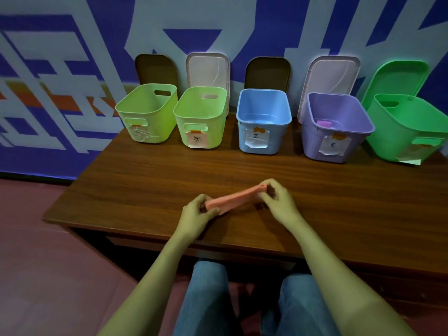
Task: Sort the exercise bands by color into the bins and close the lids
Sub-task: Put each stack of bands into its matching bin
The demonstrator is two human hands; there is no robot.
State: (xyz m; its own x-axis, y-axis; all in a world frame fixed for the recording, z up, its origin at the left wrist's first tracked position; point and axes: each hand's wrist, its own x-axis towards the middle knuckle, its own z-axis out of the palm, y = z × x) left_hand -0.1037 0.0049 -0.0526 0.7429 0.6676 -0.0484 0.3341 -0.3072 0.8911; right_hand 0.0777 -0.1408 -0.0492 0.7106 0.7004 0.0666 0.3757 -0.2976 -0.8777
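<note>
Low at centre frame, left hand (197,210) and right hand (278,201) are pinching a pink band (232,198) by its ends, stretching it, unsorted. Upper right, a purple band (324,124) is lying in the purple bin (312,141); all lids (207,69) are standing open, awaiting closing.

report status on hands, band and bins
Left hand and right hand each grip an end of the pink band. Five bins open, lids up behind. Purple bin holds a purple band. Nothing between band and bins.
</note>
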